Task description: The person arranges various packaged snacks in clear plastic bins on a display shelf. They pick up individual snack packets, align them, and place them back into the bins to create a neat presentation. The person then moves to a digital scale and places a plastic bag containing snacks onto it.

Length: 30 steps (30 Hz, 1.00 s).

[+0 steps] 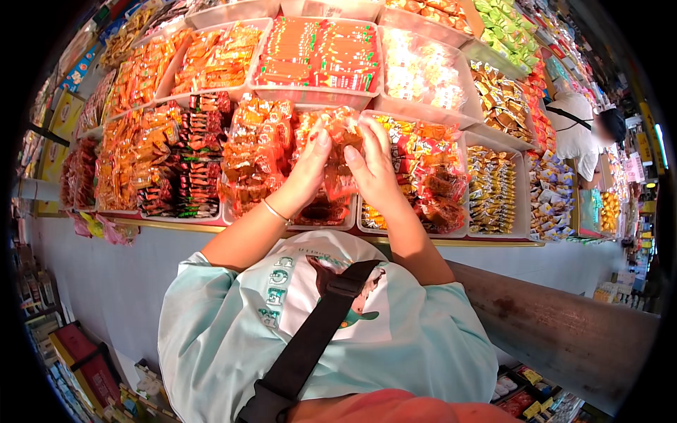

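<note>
Between my two hands is a bunch of clear-and-red snack packets, held above a plastic bin in the front row. My left hand, with a bracelet at the wrist, presses on the bunch from the left. From the right, my right hand closes on it with thumb and fingers. Below lie more dark red packets in the bin, partly hidden by my hands and forearms. Similar red packets fill the bin to the left. To the right, a bin holds red and yellow packets.
Behind stand bins of red stick packets and white packets. Gold-wrapped packets sit farther right. A gold-edged ledge runs along the front. A thick grey pole slants at my right. Another person is at the far right.
</note>
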Each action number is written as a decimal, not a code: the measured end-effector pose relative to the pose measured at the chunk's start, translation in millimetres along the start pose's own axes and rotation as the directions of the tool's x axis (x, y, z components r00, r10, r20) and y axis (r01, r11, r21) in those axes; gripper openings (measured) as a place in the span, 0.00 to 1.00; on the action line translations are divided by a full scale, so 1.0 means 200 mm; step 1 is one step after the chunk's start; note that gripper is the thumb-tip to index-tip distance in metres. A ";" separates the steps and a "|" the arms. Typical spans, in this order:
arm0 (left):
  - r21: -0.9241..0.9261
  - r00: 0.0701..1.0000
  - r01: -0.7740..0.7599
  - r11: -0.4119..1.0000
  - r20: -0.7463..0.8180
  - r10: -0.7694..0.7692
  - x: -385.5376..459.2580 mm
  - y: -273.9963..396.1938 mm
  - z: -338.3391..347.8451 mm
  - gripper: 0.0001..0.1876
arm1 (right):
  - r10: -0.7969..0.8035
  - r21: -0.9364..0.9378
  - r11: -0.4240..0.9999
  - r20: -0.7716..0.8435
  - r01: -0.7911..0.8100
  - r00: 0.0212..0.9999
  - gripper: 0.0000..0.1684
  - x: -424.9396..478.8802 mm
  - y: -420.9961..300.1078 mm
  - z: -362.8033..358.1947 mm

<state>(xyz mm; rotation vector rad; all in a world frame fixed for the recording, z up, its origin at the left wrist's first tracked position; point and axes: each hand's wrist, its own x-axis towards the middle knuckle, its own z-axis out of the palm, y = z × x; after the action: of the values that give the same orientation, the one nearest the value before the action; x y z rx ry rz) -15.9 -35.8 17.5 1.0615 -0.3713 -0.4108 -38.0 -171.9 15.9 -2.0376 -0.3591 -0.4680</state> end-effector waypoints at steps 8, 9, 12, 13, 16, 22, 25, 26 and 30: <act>0.050 0.997 -0.070 0.996 -0.038 0.072 -0.04 0.01 0.01 0.41 | 0.284 0.278 0.888 0.296 -0.367 0.912 0.46 -0.06 0.01 0.06; 0.045 0.998 -0.044 0.998 -0.039 0.046 -0.05 0.02 0.02 0.40 | 0.248 0.242 0.916 0.284 -0.319 0.926 0.47 -0.07 0.01 0.08; -0.046 0.980 -0.110 0.993 -0.170 0.101 -0.07 0.01 0.04 0.29 | 0.226 0.378 0.866 0.288 -0.327 0.931 0.53 -0.10 0.00 0.12; -0.039 0.969 -0.140 0.989 -0.211 0.129 -0.09 0.01 0.04 0.25 | 0.213 0.487 0.827 0.192 -0.282 0.958 0.53 -0.08 -0.03 0.14; -0.008 0.958 -0.198 0.980 -0.214 0.192 -0.12 -0.01 0.01 0.25 | 0.222 0.706 0.567 0.365 -0.424 0.904 0.46 -0.07 -0.03 0.12; 0.067 0.974 -0.175 0.982 -0.135 0.183 -0.23 -0.05 -0.21 0.41 | 0.226 0.334 0.803 0.595 -0.493 0.772 0.38 -0.10 -0.02 0.03; 0.179 0.902 -0.242 0.954 -0.320 0.289 -0.27 0.00 -0.35 0.29 | 0.245 0.032 0.930 0.688 -0.366 0.683 0.36 -0.13 0.01 0.01; 0.214 0.886 -0.236 0.948 -0.353 0.301 -0.27 0.04 -0.33 0.25 | 0.182 -0.054 0.975 0.749 -0.215 0.637 0.36 -0.11 -0.02 0.02; 0.391 0.921 -0.127 0.912 -0.294 0.255 -0.30 0.05 -0.35 0.22 | 0.206 -0.355 0.926 0.762 0.129 0.614 0.33 -0.19 0.01 0.13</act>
<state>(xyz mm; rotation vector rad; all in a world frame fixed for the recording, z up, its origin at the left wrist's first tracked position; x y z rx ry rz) -32.3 51.2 -10.3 1.4192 -0.2441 0.0307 -66.4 -151.7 -14.5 -2.5518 -0.8039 0.5052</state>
